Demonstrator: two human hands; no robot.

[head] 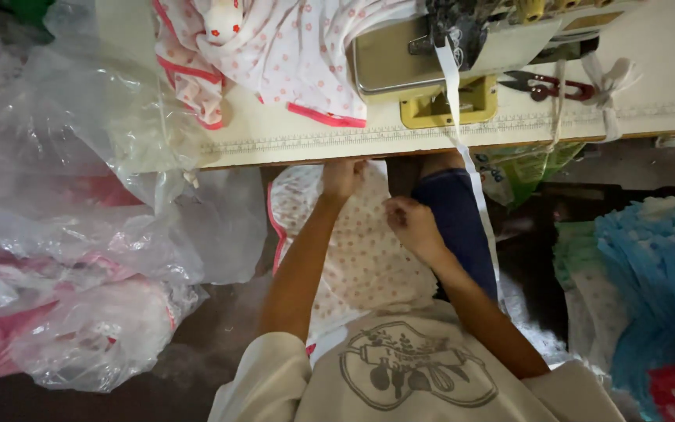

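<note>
- While the person sits at the sewing table (291, 141), the dotted white cloth (361, 250) lies on the lap, its long axis running from the body toward the table edge.
- The left hand (342, 178) grips the far end of the cloth just under the table edge, fingers curled shut.
- The right hand (412, 223) is nearer to the body, fingers pinching the cloth's right border, beside the blue trouser leg (458, 227).

Garment (361, 250) lies on the lap, below the table (291, 144) edge, seemingly.
</note>
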